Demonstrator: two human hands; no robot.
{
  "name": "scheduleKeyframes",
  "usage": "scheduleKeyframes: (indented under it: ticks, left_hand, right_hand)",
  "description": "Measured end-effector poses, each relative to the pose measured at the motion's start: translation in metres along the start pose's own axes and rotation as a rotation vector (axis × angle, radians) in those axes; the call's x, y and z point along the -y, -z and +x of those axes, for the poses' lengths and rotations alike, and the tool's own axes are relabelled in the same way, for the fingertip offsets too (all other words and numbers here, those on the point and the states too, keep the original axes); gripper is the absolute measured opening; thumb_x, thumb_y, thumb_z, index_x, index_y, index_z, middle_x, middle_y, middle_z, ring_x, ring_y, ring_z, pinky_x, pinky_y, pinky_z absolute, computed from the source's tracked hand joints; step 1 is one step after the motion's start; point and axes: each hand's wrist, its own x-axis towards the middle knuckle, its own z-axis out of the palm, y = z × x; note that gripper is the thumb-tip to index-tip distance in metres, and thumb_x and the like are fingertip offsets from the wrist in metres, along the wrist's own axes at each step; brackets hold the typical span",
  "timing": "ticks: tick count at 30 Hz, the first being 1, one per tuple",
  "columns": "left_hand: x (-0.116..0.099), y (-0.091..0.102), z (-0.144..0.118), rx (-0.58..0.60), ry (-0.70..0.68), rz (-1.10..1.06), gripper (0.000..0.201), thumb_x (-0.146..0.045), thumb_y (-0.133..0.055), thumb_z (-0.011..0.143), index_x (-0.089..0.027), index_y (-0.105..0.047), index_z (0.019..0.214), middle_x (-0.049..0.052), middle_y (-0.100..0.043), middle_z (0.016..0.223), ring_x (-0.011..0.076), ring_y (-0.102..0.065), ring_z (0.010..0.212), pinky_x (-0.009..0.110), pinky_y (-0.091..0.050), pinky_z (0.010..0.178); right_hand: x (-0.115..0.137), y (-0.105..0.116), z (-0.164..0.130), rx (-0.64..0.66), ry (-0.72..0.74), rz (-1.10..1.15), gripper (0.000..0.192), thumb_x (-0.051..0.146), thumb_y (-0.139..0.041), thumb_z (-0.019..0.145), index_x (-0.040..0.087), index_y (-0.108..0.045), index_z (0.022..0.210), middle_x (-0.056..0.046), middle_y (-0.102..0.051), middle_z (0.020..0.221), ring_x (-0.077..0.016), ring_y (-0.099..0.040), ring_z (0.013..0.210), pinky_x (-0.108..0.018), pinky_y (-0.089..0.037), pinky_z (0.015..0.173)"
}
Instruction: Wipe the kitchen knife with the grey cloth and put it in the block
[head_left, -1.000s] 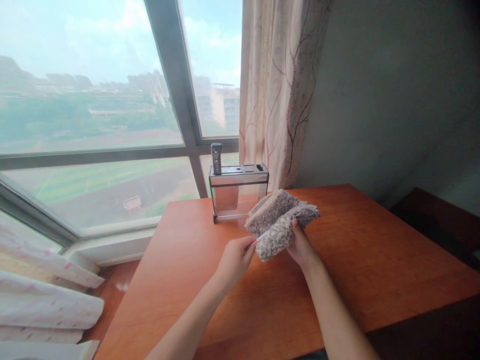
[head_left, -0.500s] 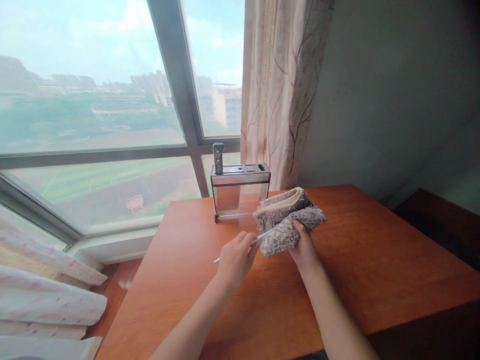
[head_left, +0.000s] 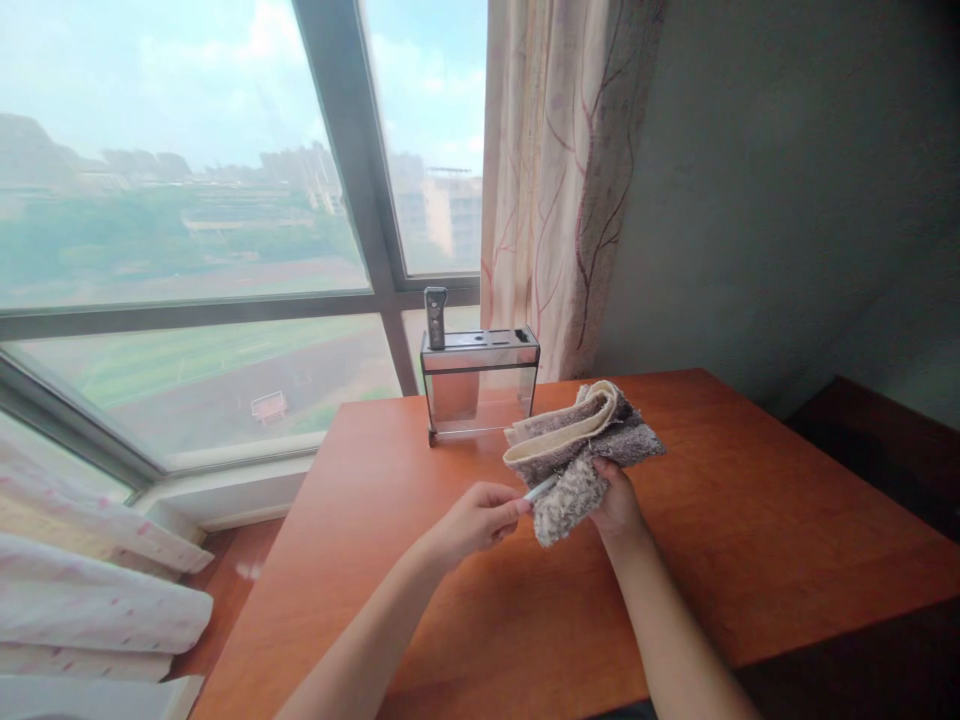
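Observation:
My right hand (head_left: 619,500) grips a folded, shaggy grey cloth (head_left: 574,495) with a cream backing, thumb on top and the other fingers mostly hidden beneath it. The cloth is held above the table, its loops folded over on the far side. From the left, my left hand (head_left: 480,520) pinches a thin pale stick (head_left: 541,488) between thumb and fingers. The stick's far end meets the cloth and is hidden there, so its kind cannot be made out. Beyond the cloth stands a clear slotted holder (head_left: 480,395) with a dark-handled utensil (head_left: 435,318) upright in it.
The brown wooden table (head_left: 360,480) spreads under both hands. A large window (head_left: 187,240) lies behind and to the left, with a patterned curtain (head_left: 562,180) beside it. More curtain fabric (head_left: 90,590) hangs at lower left. A dark wall (head_left: 765,200) rises at right.
My left hand has shifted slightly left and turned; the stick's near end no longer shows behind it. The cloth has tilted and its near part has dropped a little, along with my right hand.

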Motion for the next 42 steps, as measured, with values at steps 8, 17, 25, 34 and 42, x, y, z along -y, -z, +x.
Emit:
scheduleKeyframes:
  ticks: [8, 17, 25, 34, 42]
  left_hand:
    - [0.007, 0.002, 0.004, -0.568, -0.318, 0.728, 0.027, -0.040, -0.049, 0.088, -0.018, -0.062, 0.080, 0.001, -0.059, 0.070, 0.0136, -0.049, 0.063, 0.024, -0.032, 0.058]
    - [0.007, 0.007, 0.002, -0.443, -0.362, 0.716, 0.034, -0.038, -0.042, 0.093, -0.018, -0.063, 0.076, 0.002, -0.062, 0.068, 0.0124, -0.053, 0.061, 0.022, -0.034, 0.058]
    - [0.002, 0.005, 0.001, -0.126, -0.127, 0.179, 0.044, -0.051, -0.044, 0.087, -0.012, -0.063, 0.077, -0.005, -0.039, 0.050, 0.0083, -0.031, 0.046, 0.021, -0.023, 0.045]
    - [0.011, 0.006, 0.006, -0.588, -0.424, 0.701, 0.020, -0.036, -0.055, 0.087, -0.019, -0.065, 0.083, 0.002, -0.062, 0.076, 0.0127, -0.052, 0.065, 0.021, -0.037, 0.060]
    - [0.013, 0.011, 0.006, -0.387, -0.354, 0.570, 0.035, -0.037, -0.046, 0.091, -0.015, -0.064, 0.072, 0.000, -0.055, 0.059, 0.0103, -0.046, 0.055, 0.020, -0.032, 0.054]
  right_hand:
    - [0.004, -0.014, 0.000, 0.028, -0.073, 0.047, 0.035, 0.029, -0.073, 0.064, 0.024, -0.066, 0.098, 0.002, -0.073, 0.090, -0.0221, -0.067, 0.093, -0.039, -0.054, 0.084]
    - [0.007, -0.012, 0.000, -0.004, -0.028, 0.055, 0.035, 0.029, -0.072, 0.061, 0.025, -0.067, 0.096, 0.002, -0.073, 0.092, -0.0201, -0.067, 0.088, -0.035, -0.054, 0.081]
    - [0.009, -0.008, -0.002, -0.006, -0.071, 0.107, 0.037, 0.027, -0.074, 0.054, 0.026, -0.068, 0.091, 0.004, -0.074, 0.084, -0.0199, -0.068, 0.080, -0.036, -0.056, 0.077]
    - [0.009, -0.016, 0.000, 0.001, -0.048, 0.097, 0.035, 0.030, -0.073, 0.063, 0.026, -0.067, 0.098, 0.003, -0.074, 0.093, -0.0188, -0.067, 0.088, -0.035, -0.055, 0.081]
    - [0.010, -0.013, 0.000, 0.024, -0.023, 0.114, 0.039, 0.028, -0.073, 0.063, 0.027, -0.066, 0.102, 0.004, -0.073, 0.097, -0.0183, -0.067, 0.088, -0.033, -0.055, 0.081]
